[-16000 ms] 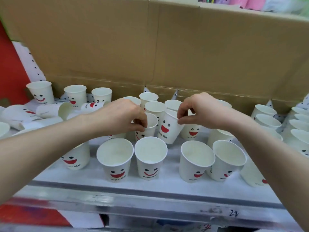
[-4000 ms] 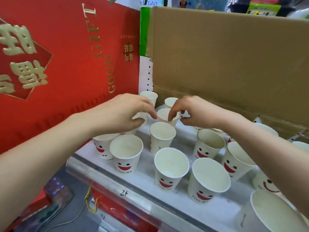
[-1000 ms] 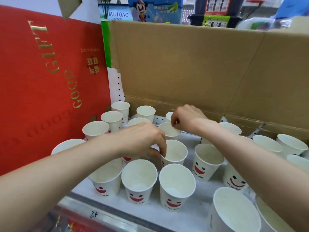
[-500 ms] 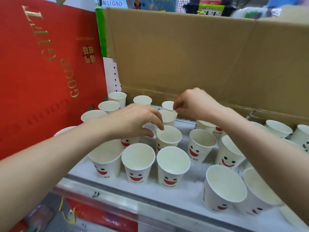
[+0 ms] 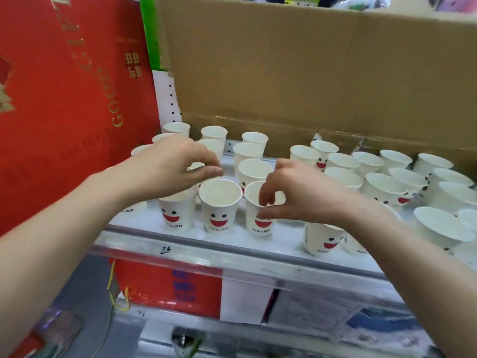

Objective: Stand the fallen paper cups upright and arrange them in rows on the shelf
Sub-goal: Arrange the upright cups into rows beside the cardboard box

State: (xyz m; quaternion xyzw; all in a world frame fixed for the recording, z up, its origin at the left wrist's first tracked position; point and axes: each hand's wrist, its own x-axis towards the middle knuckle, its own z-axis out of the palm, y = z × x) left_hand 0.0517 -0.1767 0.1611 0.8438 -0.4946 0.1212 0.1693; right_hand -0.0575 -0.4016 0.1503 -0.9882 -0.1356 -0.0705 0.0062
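Paper cups (image 5: 342,161) stand mouths up, smiley faces forward, in rough rows across shelf (image 5: 260,241). Front-row cup (image 5: 261,223) sits near shelf edge: right hand (image 5: 302,195) pinches its rim, thumb on outer wall, fingertips over mouth. Left hand (image 5: 170,166) curled above cups at left end; cannot tell whether it grips one. Cardboard box (image 5: 284,73) behind, red gift box (image 5: 64,99) at left.

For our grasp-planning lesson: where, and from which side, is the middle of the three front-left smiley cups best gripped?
Probably pinch the middle cup at its rim from above, fingers inside the open mouth, thumb on the front wall. It stands upright, and the left cup and the right cup stand close, crowding a side grip.
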